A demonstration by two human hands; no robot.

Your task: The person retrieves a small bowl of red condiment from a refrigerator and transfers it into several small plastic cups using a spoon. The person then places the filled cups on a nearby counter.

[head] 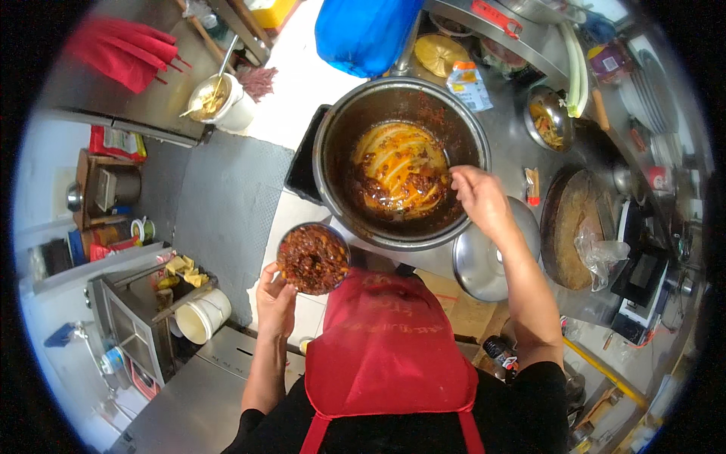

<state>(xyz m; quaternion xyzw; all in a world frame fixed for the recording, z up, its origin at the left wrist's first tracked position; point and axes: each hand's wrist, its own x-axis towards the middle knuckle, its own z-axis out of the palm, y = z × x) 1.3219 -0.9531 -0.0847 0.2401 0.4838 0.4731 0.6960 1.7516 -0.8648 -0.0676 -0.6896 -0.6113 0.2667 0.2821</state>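
Note:
A small round bowl (346,232) full of dark red, oily chili sauce (313,256) is in my left hand (276,301), gripped at its lower left side. To its upper right stands a large deep metal pot (401,240). Streaks of orange oil and chili sauce (404,170) cover the bottom of the pot. My right hand (482,196) reaches over the pot's right rim with its fingers bent together just inside. Whether the fingers hold a utensil cannot be made out.
A metal lid (492,267) lies under my right forearm. Right of it are a round wooden chopping block (561,244) with a plastic bag (598,252) and a metal bowl (549,118) of food. A blue bag-like object (366,37) stands behind the pot. A white bucket (235,110) is far left.

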